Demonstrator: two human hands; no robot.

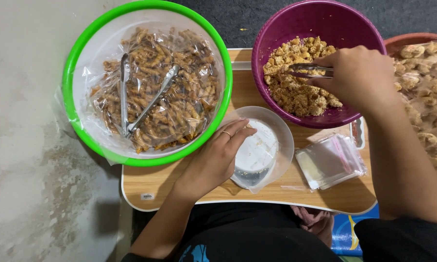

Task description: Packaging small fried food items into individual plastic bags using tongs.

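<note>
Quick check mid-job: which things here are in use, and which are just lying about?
In use: right hand gripping tongs in purple bowl; left hand on clear cup.
Lying about: green bowl, its spare tongs, plastic bags.

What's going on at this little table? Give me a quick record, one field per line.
Left hand: rests on the rim of a clear plastic container
Right hand: holds metal tongs over crumbly snack pieces
Purple bowl: holds those pieces
Green-rimmed basin: twisted fried snacks in plastic liner, second tongs lying on top
Clear bags: stacked on the wooden tray table
Far right: another bowl of pale snacks
</note>
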